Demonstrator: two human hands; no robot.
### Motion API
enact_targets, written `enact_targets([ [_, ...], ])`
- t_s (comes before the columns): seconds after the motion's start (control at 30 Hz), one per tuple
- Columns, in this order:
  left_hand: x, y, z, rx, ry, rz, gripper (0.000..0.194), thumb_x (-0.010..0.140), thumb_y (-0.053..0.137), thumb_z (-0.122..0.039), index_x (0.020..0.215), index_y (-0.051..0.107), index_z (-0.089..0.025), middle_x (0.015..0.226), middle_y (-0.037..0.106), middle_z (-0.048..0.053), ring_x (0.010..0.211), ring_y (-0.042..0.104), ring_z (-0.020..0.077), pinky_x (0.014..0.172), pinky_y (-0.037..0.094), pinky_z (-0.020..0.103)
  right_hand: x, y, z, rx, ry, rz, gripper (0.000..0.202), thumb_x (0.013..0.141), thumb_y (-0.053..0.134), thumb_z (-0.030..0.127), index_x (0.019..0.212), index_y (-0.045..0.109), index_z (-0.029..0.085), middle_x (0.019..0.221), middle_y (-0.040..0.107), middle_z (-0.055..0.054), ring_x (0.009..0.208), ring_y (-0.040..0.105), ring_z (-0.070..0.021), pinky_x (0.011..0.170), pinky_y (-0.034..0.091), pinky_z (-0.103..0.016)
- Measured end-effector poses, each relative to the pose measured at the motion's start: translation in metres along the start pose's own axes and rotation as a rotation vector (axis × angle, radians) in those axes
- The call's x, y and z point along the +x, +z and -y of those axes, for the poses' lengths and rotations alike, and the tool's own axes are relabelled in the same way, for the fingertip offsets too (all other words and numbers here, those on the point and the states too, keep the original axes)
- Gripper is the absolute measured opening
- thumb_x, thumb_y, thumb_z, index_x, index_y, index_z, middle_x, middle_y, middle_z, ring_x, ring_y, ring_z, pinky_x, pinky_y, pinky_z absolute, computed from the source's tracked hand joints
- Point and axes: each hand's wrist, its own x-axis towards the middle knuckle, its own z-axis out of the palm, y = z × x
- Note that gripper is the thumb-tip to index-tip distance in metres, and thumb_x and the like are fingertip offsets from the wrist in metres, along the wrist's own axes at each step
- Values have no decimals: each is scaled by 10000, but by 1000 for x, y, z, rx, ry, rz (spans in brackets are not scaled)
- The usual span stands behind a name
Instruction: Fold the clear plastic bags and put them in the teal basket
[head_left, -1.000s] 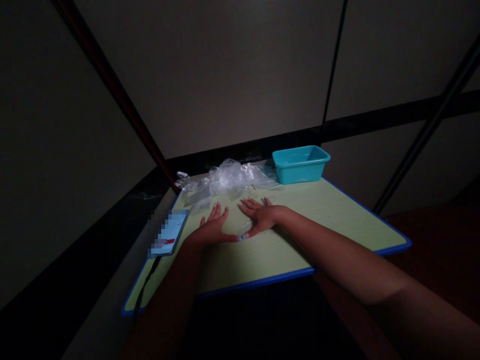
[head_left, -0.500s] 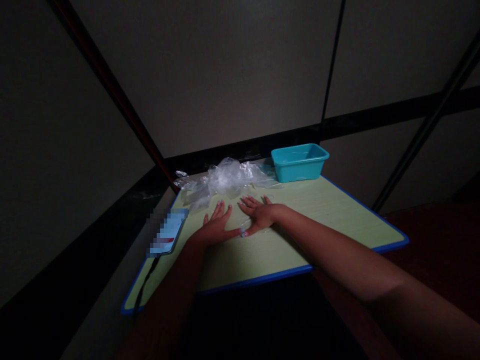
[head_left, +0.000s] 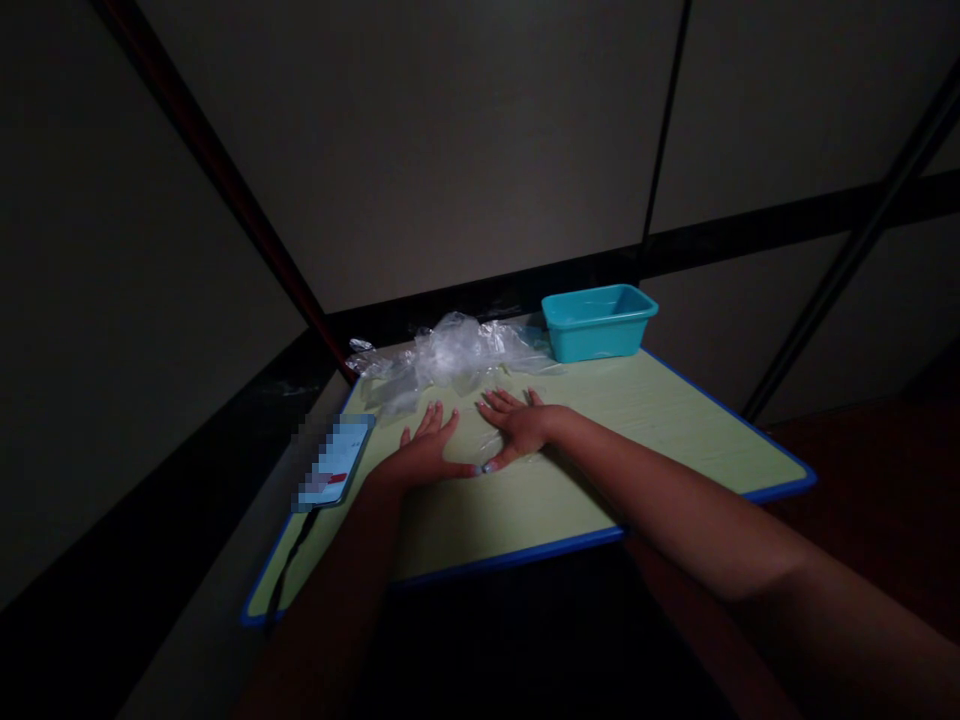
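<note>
My left hand (head_left: 427, 453) lies open on the table, fingers spread and pointing away from me. To its right, my right hand (head_left: 521, 428) is also flat with its fingers stretched out. The two thumbs almost meet; I cannot tell whether they touch. Under and around my right hand is a thin clear plastic bag (head_left: 489, 446), hard to make out against the tabletop. Beyond my fingertips sits a crumpled heap of clear plastic bags (head_left: 457, 350).
The pale green table (head_left: 675, 430) has a blue rim and stands against wall panels (head_left: 465, 150). A turquoise plastic basket (head_left: 600, 338) is at the back right. At the left edge lies a phone (head_left: 341, 460), partly blurred, with a dark strap (head_left: 295, 560) below it.
My left hand has shifted slightly left, and its thumb has drawn back a little from the right thumb. My right hand stays in nearly the same place.
</note>
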Motion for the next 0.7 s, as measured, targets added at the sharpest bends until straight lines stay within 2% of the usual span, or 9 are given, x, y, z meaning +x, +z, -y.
enact_targets([
  [0.17, 0, -1, 0, 5, -5, -5, 1130, 623, 501, -765, 1460, 11, -185, 1481, -168, 169, 1360, -151, 305, 1053, 83, 566, 0, -1, -1, 16, -16, -9, 1155, 619, 545, 740, 1448, -67, 218, 1504, -143, -98, 1351, -163, -346, 985, -86, -666],
  [0.33, 0, -1, -1, 22, 1, -33, 1139, 622, 481, -781, 1460, 1, -178, 1486, -166, 160, 1352, -164, 316, 1053, 101, 562, 1, 0, -3, 17, -22, -4, 1195, 584, 575, 743, 1446, -72, 225, 1503, -153, -99, 1344, -176, -357, 983, -96, -663],
  [0.7, -2, -2, -3, 13, -41, 11, 1172, 587, 541, -757, 1458, 13, -177, 1482, -173, 172, 1358, -168, 299, 1049, 86, 573, -3, -3, 3, 1, 1, 26, 1213, 575, 566, 756, 1446, -76, 207, 1503, -148, -103, 1352, -162, -345, 984, -95, -663],
])
